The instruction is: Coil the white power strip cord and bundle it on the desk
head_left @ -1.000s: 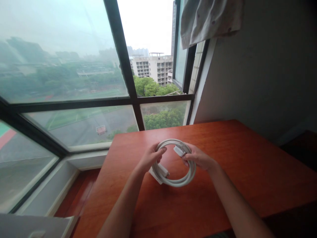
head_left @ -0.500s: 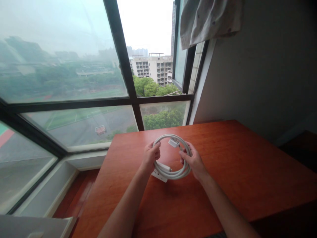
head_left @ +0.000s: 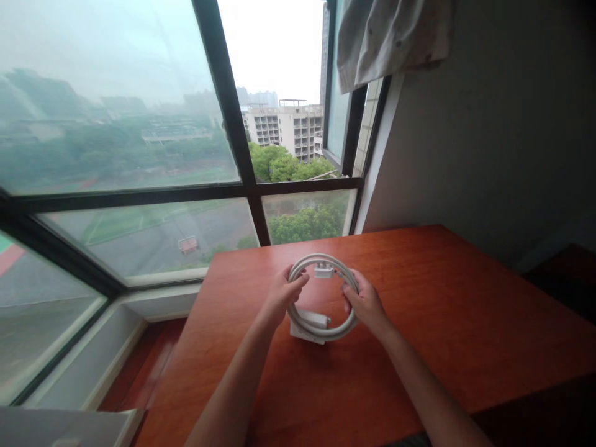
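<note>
A white power cord, wound into a round coil [head_left: 321, 257], is held up over the table by both hands. My left hand [head_left: 285, 290] is closed around the coil's left side, its thumb lying across toward the middle. On the right side, my right hand [head_left: 364, 298] grips the coil with fingers and thumb. The cord's white plug [head_left: 324, 270], prongs showing, hangs inside the upper part of the ring. A white power strip [head_left: 310, 323] shows at the lower left of the coil, partly hidden behind the cord; whether it touches the table I cannot tell.
The reddish-brown wooden table [head_left: 433, 310] spreads under the hands. Windows with a dark frame [head_left: 251, 186] stand beyond and to the left, one pane swung outward. Pale cloth [head_left: 391, 43] hangs at the top right, near a grey wall [head_left: 479, 136].
The plug has turned and now shows its prongs upward. The power strip has shifted slightly right and down. My left thumb now extends further across the coil; both hands stay on it.
</note>
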Demonstrator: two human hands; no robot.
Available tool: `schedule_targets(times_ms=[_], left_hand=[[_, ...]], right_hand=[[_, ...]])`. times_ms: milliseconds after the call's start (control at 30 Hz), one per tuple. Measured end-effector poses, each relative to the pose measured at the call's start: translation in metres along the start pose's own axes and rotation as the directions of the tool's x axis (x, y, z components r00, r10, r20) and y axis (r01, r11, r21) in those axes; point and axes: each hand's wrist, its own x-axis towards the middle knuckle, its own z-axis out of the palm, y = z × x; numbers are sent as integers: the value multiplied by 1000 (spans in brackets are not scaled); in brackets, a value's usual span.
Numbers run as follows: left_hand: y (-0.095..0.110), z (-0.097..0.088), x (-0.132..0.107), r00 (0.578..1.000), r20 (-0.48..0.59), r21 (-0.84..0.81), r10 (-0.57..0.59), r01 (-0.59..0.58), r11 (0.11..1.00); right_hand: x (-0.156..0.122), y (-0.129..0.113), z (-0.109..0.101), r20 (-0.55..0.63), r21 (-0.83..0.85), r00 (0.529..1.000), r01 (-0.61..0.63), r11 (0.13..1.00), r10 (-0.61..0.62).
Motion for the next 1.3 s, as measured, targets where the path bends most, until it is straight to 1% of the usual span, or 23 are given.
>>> schedule_targets(times_ms=[67, 133, 200, 267, 300, 367, 467, 533, 633, 733, 800, 867, 967, 1033, 1100, 1167, 1300], left_hand=[[6, -2, -2, 997, -9, 138, 72, -70, 988], [12, -4, -4, 988, 25, 224, 153, -154, 962], [16, -8, -7, 975, 125, 272, 184, -212, 939], [18, -11, -10, 956, 245, 309, 161, -235, 922], [19, -12, -11, 947, 280, 323, 158, -248, 913], [19, -11, -13, 935, 296, 364, 197, -301, 882], [17, -4, -13, 913, 288, 461, 290, -398, 793], [15, -1, -13, 904, 292, 513, 312, -424, 747], [11, 1, -10, 907, 255, 557, 336, -422, 716], [7, -2, -6, 912, 201, 572, 356, -405, 713], [3, -5, -2, 922, 134, 564, 363, -372, 737], [-1, -7, 2, 932, 43, 552, 359, -322, 769], [-9, -7, 8, 936, -84, 562, 341, -238, 792], [-16, -5, 10, 935, -138, 575, 327, -193, 795], [-22, -3, 12, 937, -159, 584, 310, -165, 795], [-28, -1, 13, 941, -161, 593, 296, -147, 792], [-33, 2, 13, 942, -184, 586, 279, -123, 801]], right_hand=[[1, -4, -2, 67, 1, 998, 9, 1000, -9], [3, -7, -5, 126, 2, 992, 12, 1000, -12], [5, -12, -8, 192, -2, 981, 16, 1000, -15], [8, -17, -12, 256, -12, 967, 26, 1000, -22], [9, -20, -14, 282, -19, 959, 27, 999, -21], [11, -24, -16, 336, -40, 942, 19, 999, -5], [14, -28, -15, 411, -76, 911, -2, 997, 33], [16, -27, -13, 425, -82, 904, -8, 997, 43], [21, -20, -10, 367, -84, 930, 6, 996, 25], [24, -6, -7, 244, -116, 970, 6, 993, 23], [22, 6, -4, 152, -127, 986, -42, 991, 62], [17, 17, -1, 60, -127, 992, -105, 986, 113], [8, 32, 3, -46, -185, 991, -133, 974, 127], [5, 39, 5, -79, -249, 991, -128, 960, 111], [4, 45, 4, -87, -286, 989, -139, 948, 119], [5, 49, 3, -85, -292, 989, -144, 945, 124], [5, 52, 1, -80, -275, 994, -98, 956, 79]])
